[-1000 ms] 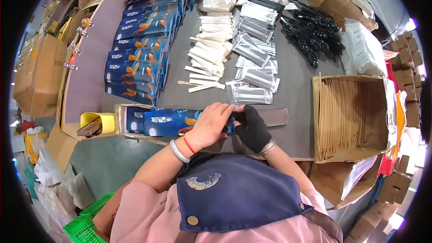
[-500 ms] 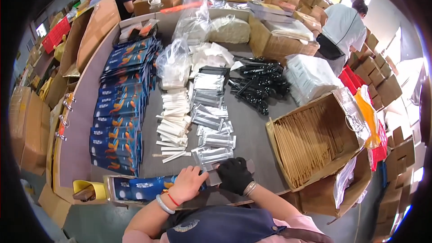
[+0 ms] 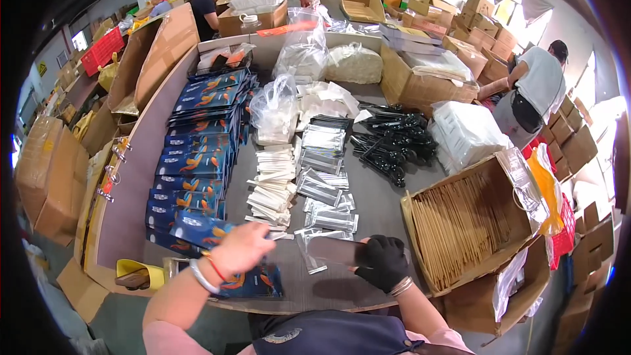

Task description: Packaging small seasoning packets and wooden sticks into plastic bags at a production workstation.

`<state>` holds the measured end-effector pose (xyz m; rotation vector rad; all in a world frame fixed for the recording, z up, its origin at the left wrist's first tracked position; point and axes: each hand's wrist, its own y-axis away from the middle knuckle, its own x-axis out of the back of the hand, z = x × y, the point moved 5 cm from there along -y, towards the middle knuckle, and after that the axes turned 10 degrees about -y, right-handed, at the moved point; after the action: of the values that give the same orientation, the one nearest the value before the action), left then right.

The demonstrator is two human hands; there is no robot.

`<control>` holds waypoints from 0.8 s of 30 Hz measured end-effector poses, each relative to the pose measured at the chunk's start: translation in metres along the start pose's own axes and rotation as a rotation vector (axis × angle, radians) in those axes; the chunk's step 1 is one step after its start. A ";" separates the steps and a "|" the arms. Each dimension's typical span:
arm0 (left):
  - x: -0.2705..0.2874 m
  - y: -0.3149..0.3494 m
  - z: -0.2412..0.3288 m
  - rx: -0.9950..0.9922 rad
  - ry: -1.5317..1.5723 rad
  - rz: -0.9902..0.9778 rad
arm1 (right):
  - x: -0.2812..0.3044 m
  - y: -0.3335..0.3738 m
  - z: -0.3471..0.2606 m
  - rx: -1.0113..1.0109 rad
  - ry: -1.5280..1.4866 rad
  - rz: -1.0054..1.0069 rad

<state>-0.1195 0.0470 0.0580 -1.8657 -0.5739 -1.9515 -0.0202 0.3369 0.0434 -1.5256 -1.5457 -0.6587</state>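
My bare left hand point(image 3: 240, 250), wearing a pale bangle and red string, is blurred above the table's near edge. Its fingers are smeared, and I cannot tell whether they grip anything. A tilted blue packet point(image 3: 197, 227) with orange figures lies against its left side, at the front of a long overlapping row of blue packets point(image 3: 190, 164). Beneath this hand, another blue packet point(image 3: 259, 281) shows. My right hand point(image 3: 384, 263), in a black fingerless glove, is closed on a dark flat rectangular piece point(image 3: 336, 250), held over the front clear sachets.
Mid-table are white paper-wrapped sticks point(image 3: 271, 181), clear sachets point(image 3: 322, 184) and black plastic utensils point(image 3: 394, 138). A carton of thin wooden sticks point(image 3: 457, 230) stands at right. A yellow holder point(image 3: 141, 275) sits front left. Several people work beyond the table.
My hands have moved apart: the left shifts left toward the packet row, the right moves right with the dark piece. A blue packet now lies tilted at the row's front.
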 end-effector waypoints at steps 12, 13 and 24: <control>-0.093 0.047 0.042 0.597 0.248 0.314 | -0.025 -0.007 -0.006 -0.062 -0.006 -0.148; -0.086 0.046 0.043 0.622 0.254 0.328 | -0.027 -0.003 -0.002 -0.006 0.004 -0.105; -0.105 0.067 0.040 0.915 0.310 0.270 | -0.047 -0.005 -0.031 0.087 0.085 -0.233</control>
<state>-0.0450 0.0110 -0.0433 -0.9878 -0.8645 -1.3889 -0.0235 0.2854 0.0206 -1.2487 -1.6790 -0.7673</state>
